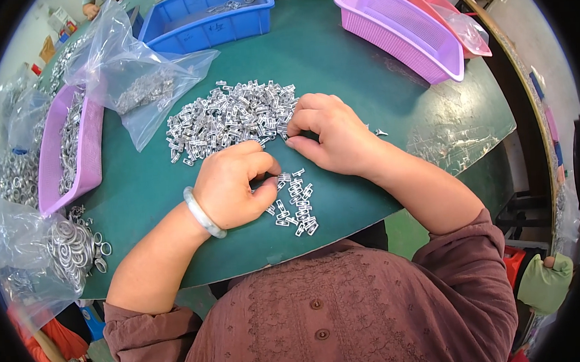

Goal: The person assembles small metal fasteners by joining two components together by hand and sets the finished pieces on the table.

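Note:
A heap of small silver metal pieces (224, 115), rectangular with cut-out slots, lies on the green tabletop (310, 62). At the heap's right edge is my right hand (333, 133), its thumb and forefinger brought close together; whatever they pinch is too small to tell. My left hand (234, 184), with a pale bangle (203, 214) on its wrist, rests at the heap's near side with fingers curled toward the thumb. Its fingertips are partly hidden, and I cannot make out what they hold. Just right of it lies a smaller group of the same pieces (301, 206).
A blue bin (206, 28) stands at the far side, with a clear bag of metal parts (147, 90) near it. Left is a purple basket (92, 152), beside silver rings (74, 254). Another purple basket (401, 41) sits far right. Other people are partly visible at the edges.

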### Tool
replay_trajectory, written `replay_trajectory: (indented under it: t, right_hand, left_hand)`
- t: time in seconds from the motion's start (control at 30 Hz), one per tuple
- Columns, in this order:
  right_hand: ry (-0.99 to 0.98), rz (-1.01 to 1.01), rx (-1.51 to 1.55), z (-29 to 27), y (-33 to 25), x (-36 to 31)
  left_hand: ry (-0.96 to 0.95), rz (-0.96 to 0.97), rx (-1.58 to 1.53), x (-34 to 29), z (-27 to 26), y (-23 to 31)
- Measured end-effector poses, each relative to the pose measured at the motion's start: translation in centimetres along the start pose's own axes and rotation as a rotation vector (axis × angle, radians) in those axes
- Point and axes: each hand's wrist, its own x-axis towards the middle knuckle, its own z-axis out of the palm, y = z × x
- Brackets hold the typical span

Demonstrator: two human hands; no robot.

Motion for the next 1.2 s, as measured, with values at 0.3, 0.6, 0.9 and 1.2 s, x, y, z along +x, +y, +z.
replay_trajectory:
  t: [0.3, 0.6, 0.9, 1.2]
  right_hand:
    - [-0.019, 0.075, -0.153, 0.5, -0.8, -0.3]
    - [-0.083, -0.041, -0.007, -2.6, 1.0, 3.2]
    - [0.291, 0.123, -0.285, -7.4, 6.5, 14.2]
    - [-0.236, -0.057, -0.109, -3.2, 1.2, 3.2]
  left_hand:
    - [0.025, -0.030, -0.065, 0.1, 0.3, -0.3]
    - [0.143, -0.050, 0.130, -0.1, 0.3, -0.7]
    - [0.118, -0.048, 0.208, 0.7, 0.6, -0.2]
    - [0.147, -0.075, 0.271, 0.0, 0.2, -0.4]
